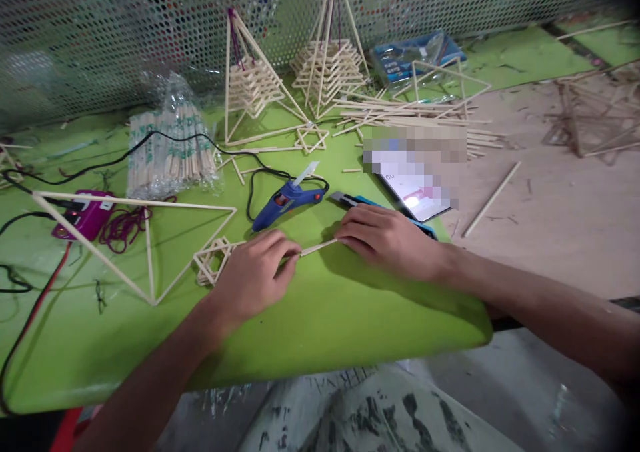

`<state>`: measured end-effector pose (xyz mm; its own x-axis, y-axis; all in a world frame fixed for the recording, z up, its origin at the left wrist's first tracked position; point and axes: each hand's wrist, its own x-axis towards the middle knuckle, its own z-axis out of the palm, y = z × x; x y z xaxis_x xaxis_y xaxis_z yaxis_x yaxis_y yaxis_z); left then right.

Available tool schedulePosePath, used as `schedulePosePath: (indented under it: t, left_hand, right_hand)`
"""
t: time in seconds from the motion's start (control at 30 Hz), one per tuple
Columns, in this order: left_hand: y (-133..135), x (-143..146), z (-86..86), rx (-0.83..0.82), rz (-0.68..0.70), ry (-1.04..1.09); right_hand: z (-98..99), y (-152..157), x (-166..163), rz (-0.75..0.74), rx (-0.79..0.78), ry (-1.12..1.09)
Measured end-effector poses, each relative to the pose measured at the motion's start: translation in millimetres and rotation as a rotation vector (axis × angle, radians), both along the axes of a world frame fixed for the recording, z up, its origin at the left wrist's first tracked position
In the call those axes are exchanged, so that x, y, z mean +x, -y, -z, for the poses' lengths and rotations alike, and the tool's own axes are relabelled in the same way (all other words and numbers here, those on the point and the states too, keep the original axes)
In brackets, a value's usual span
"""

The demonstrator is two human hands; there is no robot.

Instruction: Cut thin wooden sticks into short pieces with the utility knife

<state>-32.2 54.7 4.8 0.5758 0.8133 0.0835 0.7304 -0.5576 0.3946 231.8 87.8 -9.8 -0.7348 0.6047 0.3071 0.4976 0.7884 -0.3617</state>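
My left hand and my right hand hold the two ends of a thin wooden stick low over the green table top. The fingers of both hands are pinched on the stick. Just left of my left hand lies a small stack of square stick frames. A large triangular stick frame lies further left. A blue glue gun lies just beyond the hands, and a blue utility knife rests by my right hand.
Two tall stick pyramids stand at the back by a perforated mesh wall. A bag of sticks, loose sticks, a phone, a magenta device and black cables lie around.
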Motion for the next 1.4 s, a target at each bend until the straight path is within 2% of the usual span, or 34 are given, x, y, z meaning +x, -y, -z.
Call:
schedulePosePath:
  t: [0.57, 0.73, 0.83, 1.0, 1.13, 1.4]
  left_hand:
    - [1.4, 1.4, 4.0, 0.063, -0.055, -0.002]
    - [1.7, 1.8, 7.0, 0.051, -0.111, 0.051]
    - [2.7, 3.3, 4.1, 0.049, -0.152, 0.154]
    - [6.5, 10.8, -7.7, -0.093, -0.193, 0.426]
    - [9.5, 17.0, -10.3, -0.160, -0.209, 0.611]
    - [11.6, 22.8, -6.0, -0.214, -0.212, 0.758]
  right_hand:
    - [-1.3, 0.4, 0.1, 0.011, 0.055, 0.023]
    - [-2.5, 1.2, -0.2, 0.009, 0.016, 0.004]
    - [-4.9, 1.9, -0.7, -0.003, -0.033, -0.068]
    - [-11.6, 4.0, -3.4, -0.048, -0.187, -0.198]
    - [-16.4, 7.5, -6.0, -0.094, -0.299, -0.233]
    - [-15.4, 11.0, -8.5, -0.121, -0.338, -0.223]
